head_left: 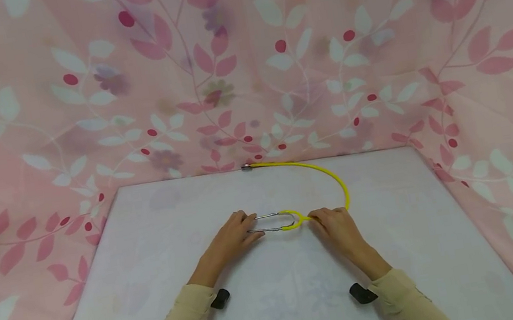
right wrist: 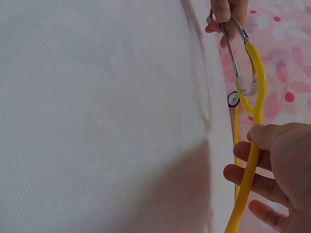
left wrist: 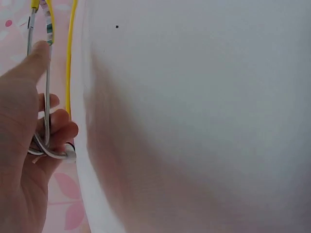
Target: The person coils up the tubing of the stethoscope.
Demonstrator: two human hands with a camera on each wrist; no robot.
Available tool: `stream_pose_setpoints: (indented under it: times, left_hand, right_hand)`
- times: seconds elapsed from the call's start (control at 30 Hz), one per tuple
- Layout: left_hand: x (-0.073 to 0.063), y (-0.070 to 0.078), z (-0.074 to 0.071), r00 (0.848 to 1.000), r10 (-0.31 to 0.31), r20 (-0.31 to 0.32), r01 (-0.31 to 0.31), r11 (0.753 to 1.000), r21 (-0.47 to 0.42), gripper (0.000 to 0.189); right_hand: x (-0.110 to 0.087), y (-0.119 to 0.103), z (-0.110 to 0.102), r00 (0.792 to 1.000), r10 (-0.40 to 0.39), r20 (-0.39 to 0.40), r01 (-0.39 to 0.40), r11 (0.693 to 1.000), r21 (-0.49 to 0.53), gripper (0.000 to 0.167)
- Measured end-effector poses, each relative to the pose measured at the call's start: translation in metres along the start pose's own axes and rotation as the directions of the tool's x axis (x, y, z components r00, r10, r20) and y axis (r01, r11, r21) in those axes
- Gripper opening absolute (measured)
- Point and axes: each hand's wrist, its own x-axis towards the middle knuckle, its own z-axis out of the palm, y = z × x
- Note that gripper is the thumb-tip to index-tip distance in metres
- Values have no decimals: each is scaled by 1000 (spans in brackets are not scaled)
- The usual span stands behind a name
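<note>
A stethoscope with yellow tubing (head_left: 340,180) and metal ear tubes (head_left: 267,230) is stretched between both hands. My left hand (head_left: 231,238) holds the ear tubes at their earpiece end; in the left wrist view the metal tubes (left wrist: 47,97) run between thumb and curled fingers. Just past the fork, my right hand (head_left: 341,229) pinches the yellow tube (right wrist: 250,170) between thumb and fingers. From there the tubing curves back to the round chest piece (head_left: 246,167), which lies at the table's far edge.
The table (head_left: 279,302) has a pale cloth over it. Pink leaf-patterned fabric (head_left: 242,72) hangs behind and at both sides. A black wrist device (head_left: 220,299) sits by the left sleeve, another device (head_left: 362,293) by the right.
</note>
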Motion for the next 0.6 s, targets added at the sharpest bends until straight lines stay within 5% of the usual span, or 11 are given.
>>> stream_pose_setpoints:
  times: [0.2,0.47,0.6]
  left_hand:
    - [-5,1,0,1000,27,-5,-27,999,-27,49]
    - [-10,2,-1,998,67,-18,-67,997,-28,86]
    - [-11,2,-1,997,77,-20,-78,996,-35,74]
  right_hand:
    - [1,-4,-7,1000,22,6,-22,999,32,17]
    - [1,-6,-12,999,43,16,-43,999,2,17]
    - [-1,-5,-12,999,33,9,-33,999,10,16]
